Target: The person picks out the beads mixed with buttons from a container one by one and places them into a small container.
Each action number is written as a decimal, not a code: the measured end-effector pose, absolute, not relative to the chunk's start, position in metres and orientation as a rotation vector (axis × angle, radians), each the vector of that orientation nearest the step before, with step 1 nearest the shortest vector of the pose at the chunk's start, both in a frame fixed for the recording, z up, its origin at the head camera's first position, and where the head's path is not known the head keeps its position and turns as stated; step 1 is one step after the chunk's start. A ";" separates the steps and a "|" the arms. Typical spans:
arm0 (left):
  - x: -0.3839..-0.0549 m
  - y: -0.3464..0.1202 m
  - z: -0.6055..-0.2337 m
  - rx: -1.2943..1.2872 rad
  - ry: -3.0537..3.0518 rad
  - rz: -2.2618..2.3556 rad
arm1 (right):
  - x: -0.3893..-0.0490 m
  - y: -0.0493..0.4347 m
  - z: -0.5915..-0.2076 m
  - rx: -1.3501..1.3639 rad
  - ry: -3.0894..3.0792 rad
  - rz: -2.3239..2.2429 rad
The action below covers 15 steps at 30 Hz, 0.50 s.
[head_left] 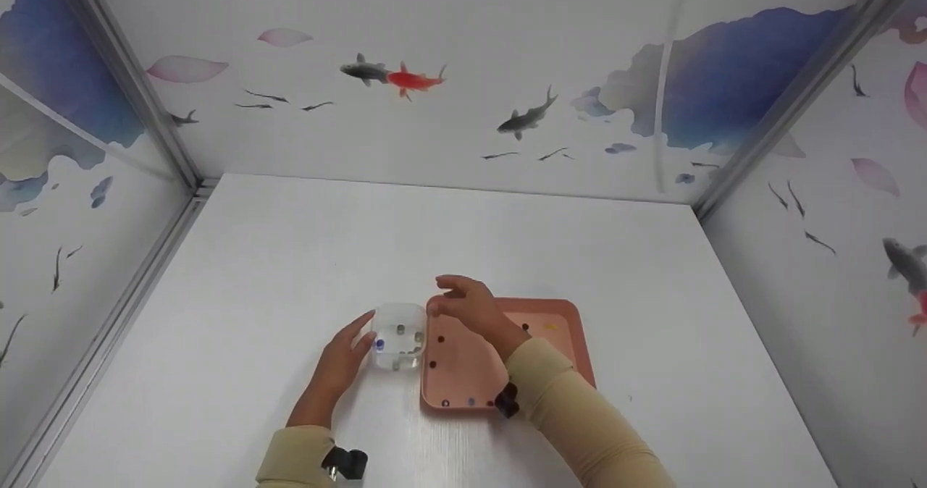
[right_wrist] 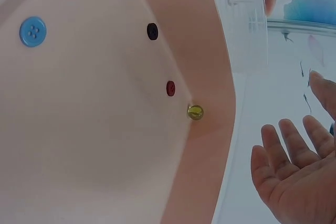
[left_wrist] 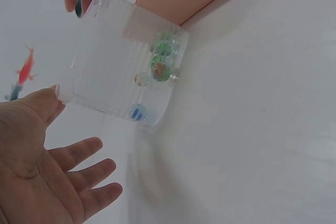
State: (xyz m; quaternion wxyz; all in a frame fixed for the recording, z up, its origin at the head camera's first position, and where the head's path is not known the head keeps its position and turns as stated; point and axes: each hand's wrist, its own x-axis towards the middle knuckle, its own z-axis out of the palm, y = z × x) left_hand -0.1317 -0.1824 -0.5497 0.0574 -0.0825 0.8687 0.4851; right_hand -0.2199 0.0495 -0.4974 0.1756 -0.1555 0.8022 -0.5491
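Observation:
A clear plastic container (head_left: 399, 361) holds several glass marbles, among them a blue one (left_wrist: 138, 112) and a green one (left_wrist: 163, 49). My left hand (head_left: 340, 358) is at its left side; the thumb touches the rim while the other fingers stretch out straight. A salmon-pink tray (head_left: 463, 383) sits just right of the container. Over its back left corner hovers my right hand (head_left: 471, 305), fingers loosely bent and nothing between them. In the tray lie a light blue button (right_wrist: 33, 31), a black button (right_wrist: 152, 31), a red button (right_wrist: 170, 88) and a yellowish marble (right_wrist: 195, 112).
Both objects stand on a white table (head_left: 326, 256). A back wall (head_left: 449, 140) with painted fish closes off the far side, and side walls rise at left and right. Small dark cameras sit on both sleeves.

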 end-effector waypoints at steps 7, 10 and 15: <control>-0.132 -0.182 -0.552 -0.253 2.621 1.480 | -0.224 0.053 -0.505 -0.398 2.283 -1.591; -0.131 -0.183 -0.551 -0.243 2.620 1.485 | -0.225 0.056 -0.506 -0.390 2.274 -1.619; -0.131 -0.182 -0.549 -0.240 2.623 1.479 | -0.227 0.058 -0.505 -0.385 2.250 -1.657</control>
